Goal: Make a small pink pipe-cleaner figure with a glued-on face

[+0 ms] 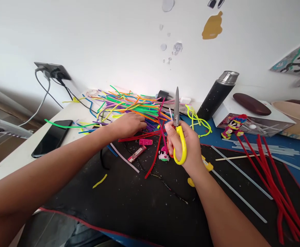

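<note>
My right hand (pixel 189 140) grips a pair of scissors (pixel 181 144) with yellow handles, their blades together and pointing up. My left hand (pixel 129 124) reaches to the pile of coloured pipe cleaners (pixel 150 109); its fingers curl down among them, and the fingertips are hidden. Between the two hands lie red pipe cleaners (pixel 155 159). A small pink-and-white figure (pixel 163 154) rests near the scissors, partly behind a magenta stem. Closer to my left wrist are a pink block (pixel 146 142) and a small red-and-white packet (pixel 137 154).
A phone (pixel 52 138) lies at the left, beside the black mat (pixel 129 209). Along the back right stand a black flask (pixel 215 96) and a white box (pixel 265 118). More red pipe cleaners (pixel 276 181), translucent sticks (pixel 240 195) and a colourful figure (pixel 233 127) lie at the right.
</note>
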Demonstrator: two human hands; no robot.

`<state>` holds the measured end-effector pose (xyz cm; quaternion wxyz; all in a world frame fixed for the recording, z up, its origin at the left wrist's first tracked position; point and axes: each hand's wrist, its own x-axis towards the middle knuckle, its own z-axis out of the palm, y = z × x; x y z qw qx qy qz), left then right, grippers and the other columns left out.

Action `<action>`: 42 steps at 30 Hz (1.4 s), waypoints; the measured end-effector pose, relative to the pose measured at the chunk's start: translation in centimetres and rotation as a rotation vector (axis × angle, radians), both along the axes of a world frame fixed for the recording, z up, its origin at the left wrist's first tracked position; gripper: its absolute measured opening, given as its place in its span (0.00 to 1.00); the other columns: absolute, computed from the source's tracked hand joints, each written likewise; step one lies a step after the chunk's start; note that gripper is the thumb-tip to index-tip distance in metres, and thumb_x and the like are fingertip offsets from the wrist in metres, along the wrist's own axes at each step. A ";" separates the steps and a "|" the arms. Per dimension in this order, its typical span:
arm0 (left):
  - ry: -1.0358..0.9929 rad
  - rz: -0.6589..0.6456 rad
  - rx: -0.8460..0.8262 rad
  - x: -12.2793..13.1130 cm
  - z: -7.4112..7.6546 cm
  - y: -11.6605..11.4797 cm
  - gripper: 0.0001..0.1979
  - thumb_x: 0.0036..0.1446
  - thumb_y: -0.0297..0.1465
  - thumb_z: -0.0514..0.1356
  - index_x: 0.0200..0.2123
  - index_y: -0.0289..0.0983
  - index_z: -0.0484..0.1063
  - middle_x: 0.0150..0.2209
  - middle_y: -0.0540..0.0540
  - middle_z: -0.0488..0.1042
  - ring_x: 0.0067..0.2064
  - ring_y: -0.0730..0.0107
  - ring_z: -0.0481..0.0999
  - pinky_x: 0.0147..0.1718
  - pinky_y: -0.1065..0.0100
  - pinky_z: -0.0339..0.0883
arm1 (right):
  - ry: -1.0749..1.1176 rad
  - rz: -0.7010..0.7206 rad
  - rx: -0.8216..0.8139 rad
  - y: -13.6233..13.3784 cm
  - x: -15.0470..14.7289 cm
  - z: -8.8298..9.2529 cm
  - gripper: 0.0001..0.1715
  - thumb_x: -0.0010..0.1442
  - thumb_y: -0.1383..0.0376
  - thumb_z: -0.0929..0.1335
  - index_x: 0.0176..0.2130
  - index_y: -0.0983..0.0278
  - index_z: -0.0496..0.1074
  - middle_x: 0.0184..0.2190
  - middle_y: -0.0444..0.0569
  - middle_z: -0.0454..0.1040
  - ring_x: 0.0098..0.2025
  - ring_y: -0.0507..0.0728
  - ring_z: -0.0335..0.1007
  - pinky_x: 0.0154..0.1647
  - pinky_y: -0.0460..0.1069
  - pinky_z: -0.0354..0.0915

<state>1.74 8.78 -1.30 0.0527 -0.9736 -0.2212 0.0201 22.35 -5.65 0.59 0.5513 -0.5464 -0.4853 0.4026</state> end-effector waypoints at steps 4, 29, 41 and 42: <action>0.001 -0.022 -0.007 0.0 0.3 0.2 0.11 0.67 0.29 0.55 0.39 0.39 0.78 0.41 0.41 0.78 0.41 0.59 0.76 0.40 0.62 0.64 | 0.013 0.017 -0.024 0.0 -0.2 -0.2 0.25 0.59 0.43 0.75 0.38 0.59 0.71 0.17 0.35 0.64 0.12 0.49 0.59 0.12 0.44 0.58; -0.460 0.248 -0.775 -2.0 3.7 -9.1 0.04 0.63 0.32 0.59 0.38 0.41 0.73 0.36 0.49 0.81 0.34 0.68 0.79 0.33 0.71 0.68 | 0.008 0.086 -0.067 -0.3 -0.7 -0.6 0.22 0.63 0.44 0.73 0.39 0.59 0.72 0.18 0.36 0.65 0.13 0.49 0.59 0.13 0.44 0.61; -0.497 0.229 -0.639 -4.5 1.4 -10.8 0.05 0.65 0.29 0.58 0.40 0.41 0.75 0.45 0.44 0.77 0.47 0.63 0.77 0.46 0.67 0.71 | -0.192 0.146 -0.090 -0.1 -0.1 -1.4 0.25 0.61 0.43 0.74 0.45 0.60 0.76 0.20 0.37 0.65 0.15 0.49 0.57 0.15 0.45 0.59; -0.499 0.232 -0.636 -4.8 1.3 -10.9 0.05 0.66 0.30 0.58 0.41 0.41 0.75 0.47 0.44 0.76 0.48 0.63 0.77 0.47 0.67 0.71 | -0.185 0.153 -0.107 0.0 0.0 -1.4 0.25 0.61 0.43 0.74 0.45 0.60 0.76 0.20 0.37 0.65 0.16 0.49 0.57 0.15 0.45 0.59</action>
